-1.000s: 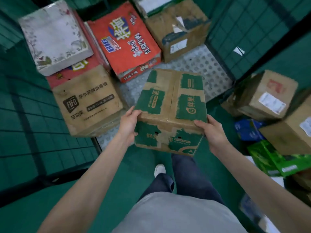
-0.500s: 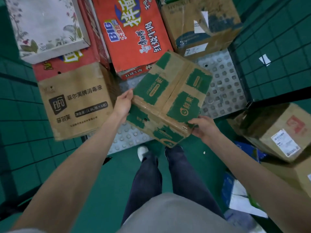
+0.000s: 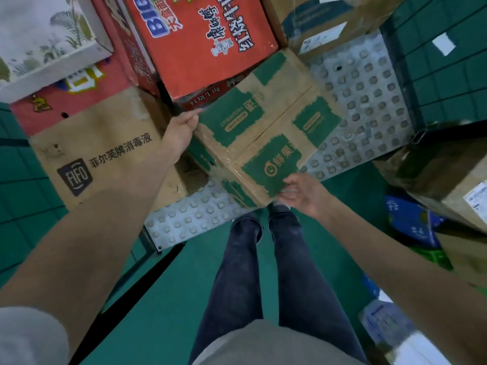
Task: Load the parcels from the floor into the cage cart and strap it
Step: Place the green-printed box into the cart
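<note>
Fingers of the left hand [image 3: 181, 133] lie fairly straight against the far left side of the green-printed carton [image 3: 266, 127], pressing rather than curling; over on the right, the right hand [image 3: 303, 196] pinches the near bottom corner, thumb on top and fingers tucked beneath. Between them the carton hangs tilted just above the studded cart floor [image 3: 369, 101], its far corner close against the red noodle box [image 3: 205, 43].

To my eye it looks a stiff, taped corrugated box, worn at the edges, and probably not heavy, since two light holds carry it. The tape could be slick, so opposite corners or the underside seem the safest places to hold.

Going left to right around it: a white floral box [image 3: 44, 40] sits on top at the far left, the brown FIFO carton [image 3: 105, 151] stands just beside the left hand, then the red one, then a brown labelled carton [image 3: 329, 25] at the back. The green mesh cart wall [image 3: 448, 67] closes the right side, leaving only the bare studded patch as a slot. More parcels [image 3: 453, 185] wait on the floor to the right.
</note>
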